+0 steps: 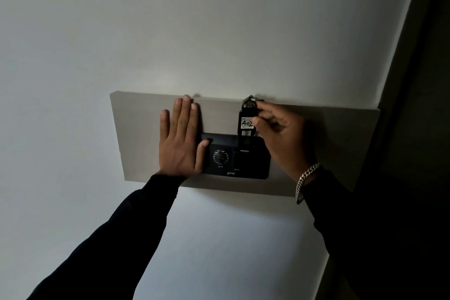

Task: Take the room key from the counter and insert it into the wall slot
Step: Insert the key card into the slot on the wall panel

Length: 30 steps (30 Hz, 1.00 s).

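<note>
A black room key tag (247,126) with a white "402" label stands upright, its lower end inside the slot (244,151) of a black wall unit (250,165). A metal ring sits at the tag's top. My right hand (280,134) pinches the tag's right edge between thumb and fingers. My left hand (180,139) lies flat with fingers spread against the beige panel (341,153), its thumb resting on the unit's left edge.
The black unit has a round speaker grille (220,156) left of the slot. The beige panel is mounted on a white wall (170,31). A dark vertical edge (414,105) runs along the right. A silver bracelet (305,181) circles my right wrist.
</note>
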Available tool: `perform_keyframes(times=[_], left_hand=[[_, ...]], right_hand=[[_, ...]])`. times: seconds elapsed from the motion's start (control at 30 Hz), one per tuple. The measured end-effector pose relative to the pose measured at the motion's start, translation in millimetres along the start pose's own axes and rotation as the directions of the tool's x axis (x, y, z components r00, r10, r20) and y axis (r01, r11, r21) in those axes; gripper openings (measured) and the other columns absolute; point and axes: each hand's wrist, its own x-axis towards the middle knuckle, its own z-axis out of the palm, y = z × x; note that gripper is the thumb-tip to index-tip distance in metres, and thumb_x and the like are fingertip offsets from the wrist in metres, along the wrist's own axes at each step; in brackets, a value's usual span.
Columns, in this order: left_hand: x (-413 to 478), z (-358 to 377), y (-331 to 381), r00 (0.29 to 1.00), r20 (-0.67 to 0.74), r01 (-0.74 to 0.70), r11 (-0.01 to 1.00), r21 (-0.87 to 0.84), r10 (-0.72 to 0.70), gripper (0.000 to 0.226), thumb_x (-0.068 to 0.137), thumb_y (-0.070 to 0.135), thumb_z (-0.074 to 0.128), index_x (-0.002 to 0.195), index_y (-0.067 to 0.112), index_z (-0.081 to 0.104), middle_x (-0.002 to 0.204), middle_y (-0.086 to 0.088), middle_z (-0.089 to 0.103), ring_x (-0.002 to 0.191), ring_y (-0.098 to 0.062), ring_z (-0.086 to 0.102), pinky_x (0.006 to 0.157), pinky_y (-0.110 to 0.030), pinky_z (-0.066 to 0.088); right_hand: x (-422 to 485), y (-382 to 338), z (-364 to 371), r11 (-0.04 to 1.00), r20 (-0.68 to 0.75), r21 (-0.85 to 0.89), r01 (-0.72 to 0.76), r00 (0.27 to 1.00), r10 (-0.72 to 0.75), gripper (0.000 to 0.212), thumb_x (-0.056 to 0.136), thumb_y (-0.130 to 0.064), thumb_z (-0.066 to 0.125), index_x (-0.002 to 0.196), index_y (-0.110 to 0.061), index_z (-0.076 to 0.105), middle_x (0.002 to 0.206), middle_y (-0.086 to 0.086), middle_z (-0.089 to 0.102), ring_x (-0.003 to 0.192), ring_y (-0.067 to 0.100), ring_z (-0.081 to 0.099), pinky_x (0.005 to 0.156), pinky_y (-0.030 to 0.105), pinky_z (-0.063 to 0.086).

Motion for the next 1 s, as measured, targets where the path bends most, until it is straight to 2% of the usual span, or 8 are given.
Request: perform_keyframes(times=[0.17, 0.33, 0.47, 0.6, 0.73, 0.87, 0.93, 1.0], left_hand=[[-0.4, 3.9, -1.1, 0.998, -0.058, -0.008, 1.0, 0.001, 0.008, 0.07, 0.1, 0.045, 0.021, 0.157, 0.005, 0.017, 0.164, -0.021, 0.023, 0.158, -0.028, 0.008, 0.129, -0.05, 0.003], [0.8, 2.0, -0.4, 0.998, -0.067, -0.011, 1.0, -0.007, 0.011, 0.07, 0.099, 0.044, 0.023, 0.156, 0.003, 0.019, 0.163, -0.022, 0.025, 0.158, -0.027, 0.008, 0.128, -0.05, 0.005], [0.1, 3.9, -2.1, 0.997, -0.069, -0.022, 1.0, -0.002, 0.022, 0.07, 0.099, 0.044, 0.025, 0.156, 0.004, 0.019, 0.165, -0.018, 0.021, 0.158, -0.029, 0.01, 0.129, -0.05, 0.005], [-0.4, 6.0, -2.3, 0.996, -0.086, -0.027, 1.0, 0.002, 0.027, 0.07, 0.099, 0.044, 0.026, 0.156, 0.004, 0.02, 0.167, -0.012, 0.014, 0.157, -0.03, 0.012, 0.129, -0.05, 0.005], [-0.2, 6.4, -3.1, 0.996, -0.086, -0.026, 1.0, -0.003, 0.026, 0.07, 0.099, 0.043, 0.027, 0.156, 0.004, 0.02, 0.166, -0.016, 0.019, 0.157, -0.03, 0.013, 0.129, -0.051, 0.006], [0.2, 5.9, -2.2, 0.996, -0.085, -0.022, 1.0, -0.002, 0.022, 0.07, 0.098, 0.043, 0.028, 0.156, 0.004, 0.021, 0.165, -0.019, 0.024, 0.157, -0.03, 0.013, 0.129, -0.051, 0.006], [0.4, 5.5, -1.6, 0.997, -0.081, -0.019, 1.0, -0.003, 0.019, 0.07, 0.098, 0.043, 0.027, 0.156, 0.004, 0.021, 0.164, -0.02, 0.025, 0.157, -0.03, 0.013, 0.129, -0.051, 0.006], [0.4, 4.4, -1.7, 0.997, -0.078, -0.022, 1.0, -0.008, 0.021, 0.069, 0.099, 0.043, 0.027, 0.156, 0.004, 0.021, 0.165, -0.019, 0.023, 0.157, -0.03, 0.013, 0.128, -0.051, 0.006]], right_hand=[[-1.0, -4.0, -3.2, 1.0, 0.017, -0.007, 0.019, 1.0, -0.019, 0.031, 0.085, -0.009, 0.066, 0.115, -0.01, 0.066, 0.082, 0.01, 0.072, 0.072, 0.012, 0.067, 0.075, 0.028, 0.057], [-12.5, -0.3, 1.2, 0.992, 0.057, -0.118, 0.046, 0.998, -0.04, 0.029, 0.082, -0.014, 0.068, 0.111, -0.015, 0.069, 0.076, -0.01, 0.068, 0.069, 0.002, 0.065, 0.07, 0.017, 0.052], [-18.5, 2.8, 1.6, 0.99, 0.064, -0.14, 0.001, 0.998, 0.008, 0.029, 0.079, -0.022, 0.068, 0.107, -0.02, 0.069, 0.074, -0.013, 0.067, 0.067, 0.004, 0.066, 0.067, 0.019, 0.05], [-18.0, 1.4, -3.3, 0.986, 0.081, -0.145, -0.081, 0.992, 0.093, 0.027, 0.074, -0.024, 0.071, 0.101, -0.018, 0.071, 0.075, -0.003, 0.072, 0.069, 0.014, 0.069, 0.069, 0.028, 0.054], [-8.0, -10.6, -7.2, 0.977, -0.004, -0.093, -0.192, 0.981, 0.193, 0.025, 0.069, -0.033, 0.076, 0.088, -0.017, 0.071, 0.073, 0.006, 0.073, 0.067, 0.019, 0.069, 0.066, 0.033, 0.055], [9.7, -30.7, 1.0, 0.943, -0.014, -0.221, -0.249, 0.967, 0.253, 0.043, 0.064, -0.055, 0.073, 0.075, -0.014, 0.067, 0.064, 0.004, 0.07, 0.057, 0.019, 0.067, 0.06, 0.036, 0.056], [16.9, -39.5, 8.3, 0.911, -0.067, -0.366, -0.191, 0.981, 0.18, 0.038, 0.067, -0.05, 0.073, 0.067, -0.013, 0.064, 0.058, 0.0, 0.067, 0.058, 0.019, 0.065, 0.06, 0.033, 0.056], [22.7, -46.4, 16.0, 0.872, -0.07, -0.477, -0.107, 0.994, 0.084, 0.022, 0.071, -0.035, 0.07, 0.066, -0.014, 0.065, 0.059, -0.001, 0.068, 0.065, 0.021, 0.066, 0.068, 0.033, 0.057]])
